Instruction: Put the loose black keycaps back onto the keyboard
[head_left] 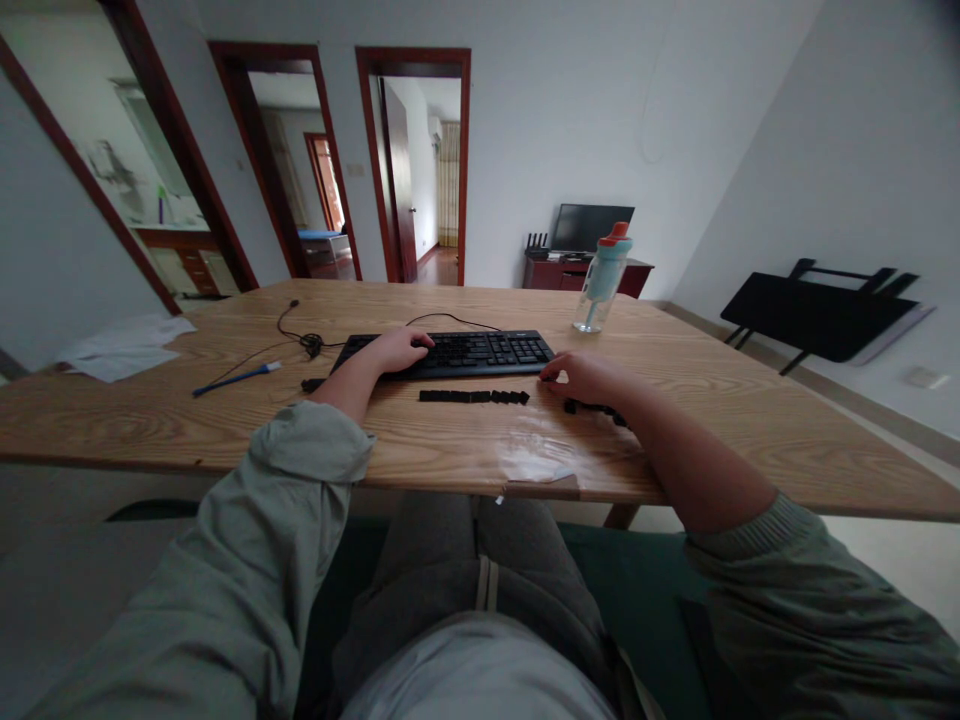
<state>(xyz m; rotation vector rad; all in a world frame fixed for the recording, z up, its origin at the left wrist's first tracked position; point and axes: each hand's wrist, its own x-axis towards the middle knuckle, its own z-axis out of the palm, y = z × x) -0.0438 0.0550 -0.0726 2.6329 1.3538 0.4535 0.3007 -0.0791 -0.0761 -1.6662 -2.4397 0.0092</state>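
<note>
A black keyboard (487,350) lies on the wooden table in front of me. My left hand (397,350) rests over its left part, fingers slightly apart and touching the keys. Beside the keyboard's near right corner is my right hand (574,375), its fingers bent and closed together at the tips; whatever they pinch is too small to make out. A row of black keycaps (472,397) runs along the table just before the keyboard, its right end less evenly lined up. More small black pieces (592,408) lie below my right wrist, partly hidden by it.
Left of the keyboard are a blue-handled brush (236,379), a coiled black cable (310,345) and white paper (127,345). A clear bottle with an orange lid (602,280) stands at the back right. Clear tape (536,458) covers part of the table's (750,440) front edge.
</note>
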